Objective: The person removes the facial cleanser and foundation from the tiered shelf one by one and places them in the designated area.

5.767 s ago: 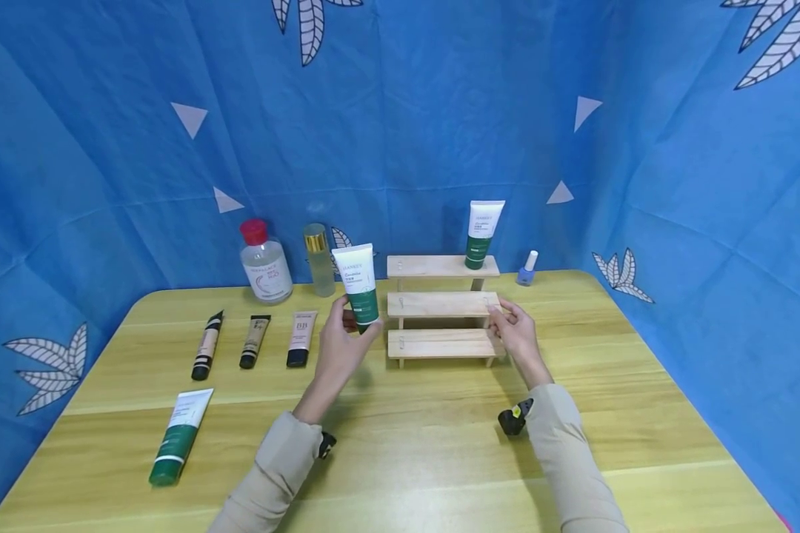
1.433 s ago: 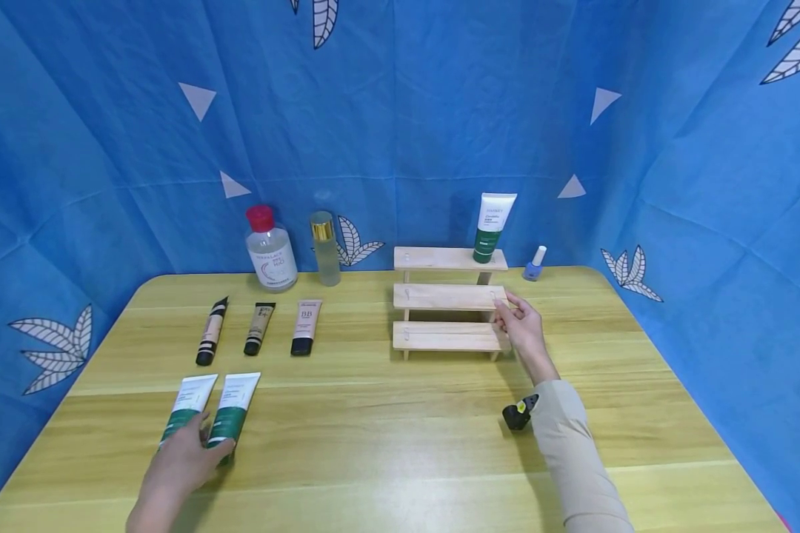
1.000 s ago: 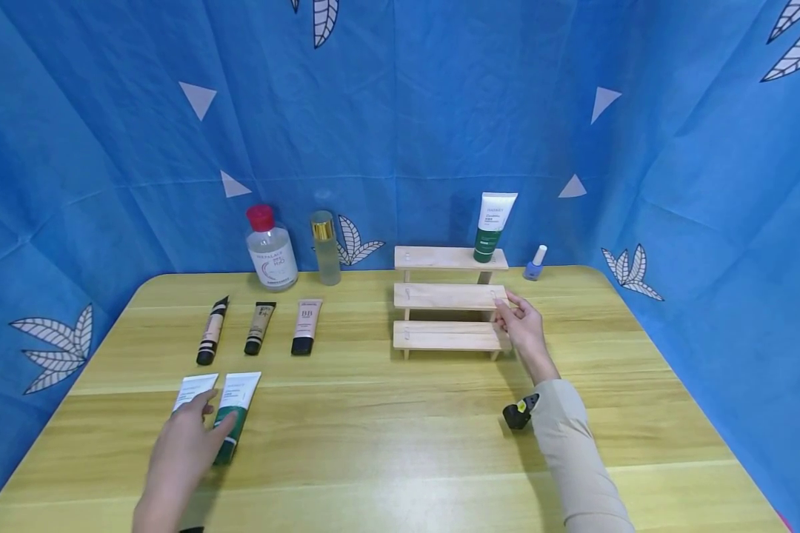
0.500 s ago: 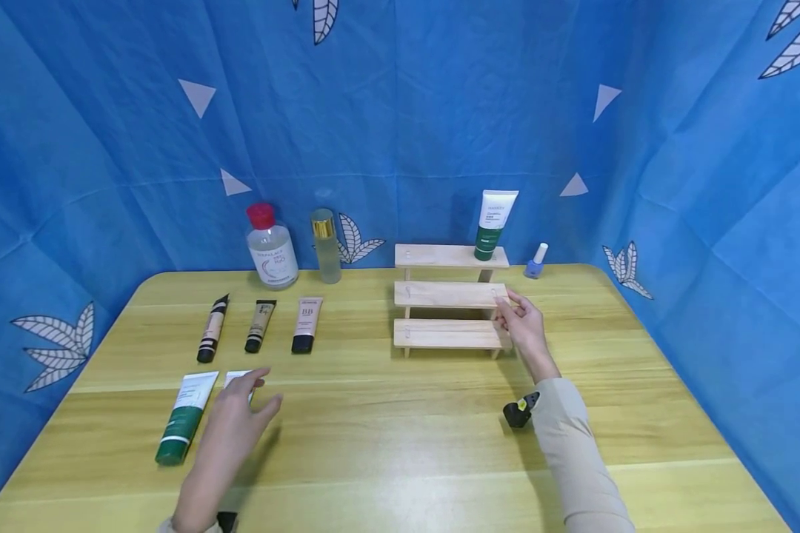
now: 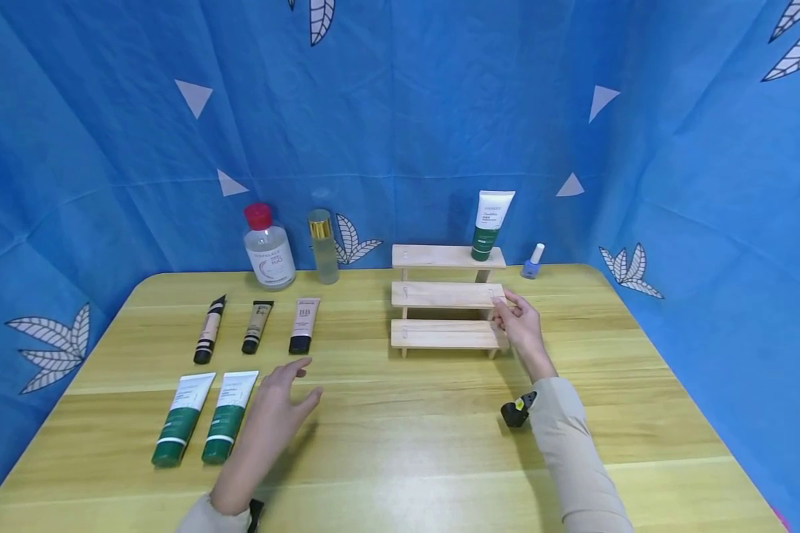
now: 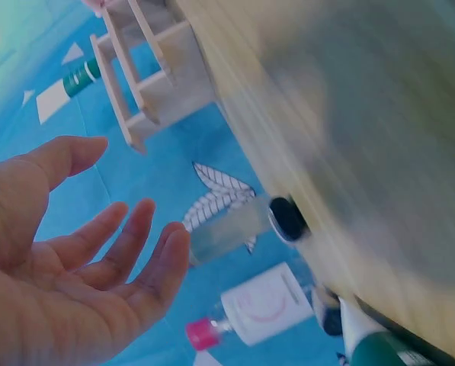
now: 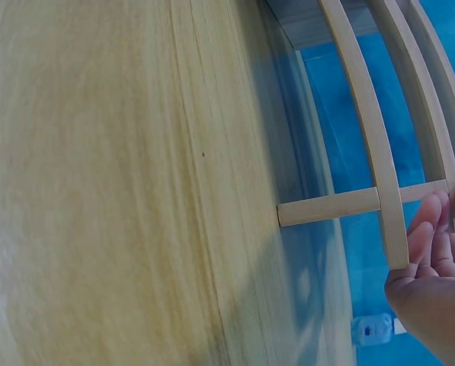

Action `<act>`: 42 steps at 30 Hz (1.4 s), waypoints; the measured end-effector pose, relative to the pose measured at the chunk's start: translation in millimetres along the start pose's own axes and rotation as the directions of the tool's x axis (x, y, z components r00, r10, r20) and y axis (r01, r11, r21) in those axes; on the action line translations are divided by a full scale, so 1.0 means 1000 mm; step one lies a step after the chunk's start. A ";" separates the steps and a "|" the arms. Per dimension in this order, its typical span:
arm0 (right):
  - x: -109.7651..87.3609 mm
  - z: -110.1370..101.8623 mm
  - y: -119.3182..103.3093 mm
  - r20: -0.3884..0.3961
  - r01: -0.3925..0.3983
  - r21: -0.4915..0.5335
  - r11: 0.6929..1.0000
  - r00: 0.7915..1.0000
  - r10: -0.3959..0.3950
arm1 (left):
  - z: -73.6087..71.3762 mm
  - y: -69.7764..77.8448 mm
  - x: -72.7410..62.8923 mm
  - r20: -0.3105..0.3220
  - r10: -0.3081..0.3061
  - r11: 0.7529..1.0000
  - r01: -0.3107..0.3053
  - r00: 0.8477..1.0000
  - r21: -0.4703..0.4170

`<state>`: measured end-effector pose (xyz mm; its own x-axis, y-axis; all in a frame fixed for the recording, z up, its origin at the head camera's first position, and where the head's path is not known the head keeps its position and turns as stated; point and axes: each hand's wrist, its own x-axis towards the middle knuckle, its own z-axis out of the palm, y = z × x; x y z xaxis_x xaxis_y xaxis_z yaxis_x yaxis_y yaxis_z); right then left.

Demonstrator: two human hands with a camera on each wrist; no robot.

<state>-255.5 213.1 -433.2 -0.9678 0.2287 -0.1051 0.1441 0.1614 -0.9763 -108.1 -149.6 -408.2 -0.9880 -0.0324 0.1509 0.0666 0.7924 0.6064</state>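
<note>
My left hand [image 5: 292,386] hovers open just above the table, to the right of two green-and-white tubes [image 5: 229,417] that lie side by side. In the left wrist view its palm [image 6: 75,267] is bare and its fingers are straight. My right hand [image 5: 504,309] pinches the right end of the middle step of a three-step wooden stand [image 5: 440,295]. The right wrist view shows its fingers [image 7: 433,238] curled at the stand's slats [image 7: 364,137]. A third green-and-white tube [image 5: 487,226] stands upright on the right end of the top step.
Three small tubes [image 5: 256,326] lie in a row behind the green pair. A red-capped clear bottle [image 5: 267,248] and a gold-capped bottle [image 5: 322,247] stand at the back edge. A blue nail polish bottle [image 5: 532,262] stands right of the stand. Blue cloth walls enclose the yellow table [image 5: 407,444].
My left hand laid the second green tube down beside the first, let it go and moved right, off the tubes. My right hand has stayed on the stand.
</note>
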 end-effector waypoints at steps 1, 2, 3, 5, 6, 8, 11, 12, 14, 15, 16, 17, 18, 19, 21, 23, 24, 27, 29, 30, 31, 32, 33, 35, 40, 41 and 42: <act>0.000 0.000 0.000 -0.001 -0.001 -0.001 1.000 1.000 0.001 | 0.001 0.002 0.001 0.001 0.009 1.000 -0.009 1.000 0.002; 0.000 0.000 0.000 -0.002 -0.002 -0.004 1.000 1.000 0.002 | 0.003 0.004 0.002 0.003 0.016 1.000 -0.016 1.000 0.005; 0.000 0.000 0.000 -0.002 -0.003 -0.005 1.000 1.000 0.003 | 0.004 0.007 0.003 0.005 0.022 1.000 -0.022 1.000 0.006; 0.001 0.001 0.000 -0.003 -0.005 -0.009 1.000 1.000 0.005 | 0.006 0.012 0.005 0.007 0.034 0.999 -0.034 0.999 0.003; 0.001 0.001 0.000 -0.002 -0.006 -0.009 1.000 1.000 0.006 | 0.007 0.015 0.006 0.006 0.040 0.999 -0.040 0.999 -0.001; 0.001 0.001 0.000 -0.002 -0.008 -0.012 1.000 1.000 0.008 | 0.010 0.020 0.009 0.001 0.058 0.998 -0.058 0.998 -0.012; 0.002 0.002 0.000 -0.001 -0.009 -0.016 1.000 1.000 0.009 | 0.014 0.028 0.015 -0.017 0.083 0.996 -0.084 0.996 -0.033; 0.002 0.002 0.000 -0.003 -0.009 -0.016 1.000 1.000 0.009 | 0.016 0.030 0.017 -0.023 0.088 0.995 -0.089 0.996 -0.037; 0.002 0.002 0.000 -0.003 -0.009 -0.019 1.000 1.000 0.009 | 0.020 0.034 0.022 -0.039 0.101 0.993 -0.103 0.994 -0.050; 0.002 0.002 0.000 -0.003 -0.006 -0.018 1.000 1.000 0.006 | 0.021 0.036 0.024 -0.046 0.105 0.992 -0.108 0.993 -0.061; 0.002 0.002 0.000 -0.002 -0.006 -0.016 1.000 1.000 0.006 | 0.023 0.038 0.026 -0.053 0.109 0.991 -0.113 0.993 -0.075; 0.002 0.002 0.000 0.000 -0.004 -0.013 1.000 1.000 0.004 | 0.024 0.040 0.027 -0.060 0.112 0.989 -0.117 0.992 -0.088; 0.001 0.002 0.000 0.001 -0.004 -0.012 1.000 1.000 0.004 | 0.026 0.042 0.029 -0.066 0.116 0.987 -0.122 0.991 -0.101; 0.001 0.002 0.000 0.003 -0.003 -0.008 1.000 1.000 0.003 | 0.028 0.044 0.031 -0.070 0.117 0.986 -0.125 0.991 -0.114; 0.001 0.002 0.001 0.005 -0.001 -0.005 1.000 1.000 0.001 | 0.030 0.048 0.033 -0.073 0.117 0.982 -0.127 0.990 -0.140; 0.001 0.002 0.001 0.004 -0.001 -0.002 1.000 1.000 0.001 | 0.032 0.051 0.035 -0.074 0.120 0.979 -0.130 0.990 -0.155; 0.001 0.002 0.002 0.005 -0.002 -0.002 1.000 1.000 0.002 | 0.034 0.053 0.037 -0.072 0.120 0.979 -0.130 0.990 -0.158; 0.001 0.002 0.002 0.004 -0.003 -0.001 1.000 1.000 0.003 | 0.036 0.057 0.040 -0.069 0.116 0.976 -0.127 0.991 -0.178; 0.001 0.002 0.002 0.002 -0.003 -0.003 1.000 1.000 0.003 | 0.038 0.060 0.042 -0.068 0.116 0.973 -0.127 0.991 -0.191; 0.001 0.001 0.002 0.002 -0.001 -0.005 1.000 1.000 0.001 | 0.039 0.062 0.043 -0.067 0.116 0.971 -0.127 0.991 -0.200; 0.001 0.001 0.002 0.000 0.001 -0.005 1.000 1.000 -0.001 | 0.040 0.064 0.045 -0.067 0.117 0.969 -0.129 0.991 -0.210; 0.001 0.001 0.002 -0.001 0.004 -0.005 1.000 1.000 -0.004 | 0.042 0.066 0.046 -0.066 0.122 0.967 -0.133 0.990 -0.216; 0.001 0.001 0.002 -0.003 0.005 -0.005 1.000 1.000 -0.005 | 0.043 0.068 0.047 -0.065 0.127 0.965 -0.138 0.990 -0.223; 0.001 0.001 0.003 -0.002 0.009 -0.006 1.000 1.000 -0.009 | 0.046 0.072 0.050 -0.065 0.141 0.961 -0.152 0.988 -0.231; 0.000 0.000 0.003 -0.004 0.010 -0.017 1.000 1.000 -0.010 | 0.052 0.083 0.056 -0.064 0.178 0.950 -0.189 0.982 -0.251; 0.000 0.000 0.003 -0.003 0.012 -0.017 1.000 1.000 -0.012 | 0.053 0.085 0.058 -0.065 0.189 0.946 -0.199 0.980 -0.258; 0.000 0.000 0.003 -0.003 0.012 -0.018 1.000 1.000 -0.012 | 0.054 0.087 0.059 -0.063 0.195 0.942 -0.205 0.979 -0.265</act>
<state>-255.3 213.6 -436.3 -0.9689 0.2297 -0.0924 0.1359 0.1813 -0.9740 -168.2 -49.6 -388.8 -0.9452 0.0844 0.3155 0.3023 0.5916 0.7474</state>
